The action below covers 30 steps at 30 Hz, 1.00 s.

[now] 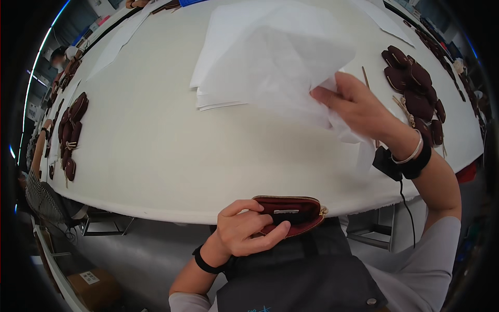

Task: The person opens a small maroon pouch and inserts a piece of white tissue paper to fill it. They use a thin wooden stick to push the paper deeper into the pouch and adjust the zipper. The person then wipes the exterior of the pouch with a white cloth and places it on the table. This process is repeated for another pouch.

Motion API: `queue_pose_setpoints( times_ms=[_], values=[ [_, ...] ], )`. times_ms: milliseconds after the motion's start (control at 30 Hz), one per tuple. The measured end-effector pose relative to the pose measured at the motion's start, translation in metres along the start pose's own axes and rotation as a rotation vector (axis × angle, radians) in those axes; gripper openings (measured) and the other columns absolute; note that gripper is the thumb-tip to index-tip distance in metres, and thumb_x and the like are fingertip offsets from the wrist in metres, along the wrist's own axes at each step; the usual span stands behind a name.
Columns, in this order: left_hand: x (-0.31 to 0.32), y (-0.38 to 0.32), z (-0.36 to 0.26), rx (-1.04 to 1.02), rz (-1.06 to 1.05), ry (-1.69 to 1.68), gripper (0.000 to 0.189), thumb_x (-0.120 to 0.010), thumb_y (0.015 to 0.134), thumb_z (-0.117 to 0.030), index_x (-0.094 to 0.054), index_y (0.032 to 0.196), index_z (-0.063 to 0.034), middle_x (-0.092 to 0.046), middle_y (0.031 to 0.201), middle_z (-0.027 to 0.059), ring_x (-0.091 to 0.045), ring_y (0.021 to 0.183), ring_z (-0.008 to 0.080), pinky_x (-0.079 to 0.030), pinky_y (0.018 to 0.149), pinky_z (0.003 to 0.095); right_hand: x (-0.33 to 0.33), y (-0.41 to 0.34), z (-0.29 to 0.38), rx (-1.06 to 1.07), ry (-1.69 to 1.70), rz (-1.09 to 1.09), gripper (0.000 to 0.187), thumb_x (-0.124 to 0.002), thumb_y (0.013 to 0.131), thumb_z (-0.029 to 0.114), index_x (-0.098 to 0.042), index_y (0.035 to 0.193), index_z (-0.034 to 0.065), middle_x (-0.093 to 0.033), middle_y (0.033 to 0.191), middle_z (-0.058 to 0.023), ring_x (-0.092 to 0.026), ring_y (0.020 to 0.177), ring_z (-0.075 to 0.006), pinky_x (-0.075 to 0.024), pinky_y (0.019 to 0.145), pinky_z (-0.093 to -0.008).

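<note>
At the near edge of the white-covered table, my left hand holds a small dark red zip pouch. Its mouth is spread apart, showing a red lining and a small white label inside; the gold-coloured zip pull hangs at the right end. My right hand, raised over the table's right half, grips a thin sheet of white tissue paper between thumb and fingers. The crumpled sheet spreads to the left, partly over a stack of white paper, and hides some of it.
Dark red pouches with light cords lie heaped at the right; another row of pouches lies at the left. A thin brown stick is beyond my right hand. A co-worker in a striped top is at the far left. A cardboard box stands below.
</note>
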State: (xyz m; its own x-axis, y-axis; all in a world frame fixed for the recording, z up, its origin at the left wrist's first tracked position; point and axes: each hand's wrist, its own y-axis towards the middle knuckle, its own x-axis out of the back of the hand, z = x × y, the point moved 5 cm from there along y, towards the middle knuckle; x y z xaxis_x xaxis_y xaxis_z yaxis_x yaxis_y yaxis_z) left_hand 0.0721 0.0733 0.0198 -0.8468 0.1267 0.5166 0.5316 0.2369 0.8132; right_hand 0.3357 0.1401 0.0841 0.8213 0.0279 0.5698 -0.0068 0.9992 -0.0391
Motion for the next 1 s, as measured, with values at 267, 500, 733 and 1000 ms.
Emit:
queue_pose_setpoints(
  times_ms=[267, 500, 733, 1000],
  values=[
    [-0.003, 0.005, 0.014, -0.248, 0.263, 0.291, 0.021, -0.069, 0.082, -0.018, -0.075, 0.101, -0.0227, -0.069, 0.093, -0.0038, -0.065, 0.079, 0.0122, -0.057, 0.084, 0.0297, -0.058, -0.018, 0.049, 0.102, 0.144, 0.743, 0.029, -0.056, 0.103, 0.021, -0.065, 0.114, -0.0044, -0.066, 0.088, -0.0154, -0.060, 0.079, -0.0225, -0.0494, 0.073, -0.0363],
    [-0.013, 0.011, 0.029, 0.064, 0.278, 0.021, 0.021, -0.069, 0.082, -0.018, -0.075, 0.101, -0.0225, -0.070, 0.094, -0.0023, -0.067, 0.083, 0.0162, -0.057, 0.081, 0.0327, -0.071, -0.001, 0.018, -0.143, 0.179, 1.111, 0.038, -0.060, 0.103, 0.027, -0.060, 0.128, -0.0011, -0.067, 0.114, -0.0179, -0.062, 0.102, -0.0286, -0.0491, 0.091, -0.0378],
    [-0.022, 0.003, 0.033, 0.029, 0.318, 0.034, 0.021, -0.069, 0.081, -0.018, -0.076, 0.100, -0.0224, -0.072, 0.095, -0.0008, -0.069, 0.087, 0.0201, -0.058, 0.079, 0.0356, -0.069, 0.013, 0.009, 0.015, 0.251, 1.134, 0.032, -0.059, 0.100, 0.020, -0.063, 0.124, 0.0004, -0.071, 0.108, -0.0177, -0.066, 0.096, -0.0310, -0.0513, 0.087, -0.0384],
    [-0.011, 0.019, 0.035, 0.299, 0.146, -0.196, 0.022, -0.074, 0.076, -0.013, -0.077, 0.097, -0.0206, -0.073, 0.088, 0.0027, -0.071, 0.085, 0.0247, -0.057, 0.070, 0.0373, -0.129, -0.018, 0.003, 0.232, 0.378, 1.214, 0.016, -0.061, 0.092, 0.006, -0.061, 0.105, -0.0032, -0.066, 0.096, -0.0203, -0.062, 0.086, -0.0348, -0.0503, 0.079, -0.0415]
  ],
)
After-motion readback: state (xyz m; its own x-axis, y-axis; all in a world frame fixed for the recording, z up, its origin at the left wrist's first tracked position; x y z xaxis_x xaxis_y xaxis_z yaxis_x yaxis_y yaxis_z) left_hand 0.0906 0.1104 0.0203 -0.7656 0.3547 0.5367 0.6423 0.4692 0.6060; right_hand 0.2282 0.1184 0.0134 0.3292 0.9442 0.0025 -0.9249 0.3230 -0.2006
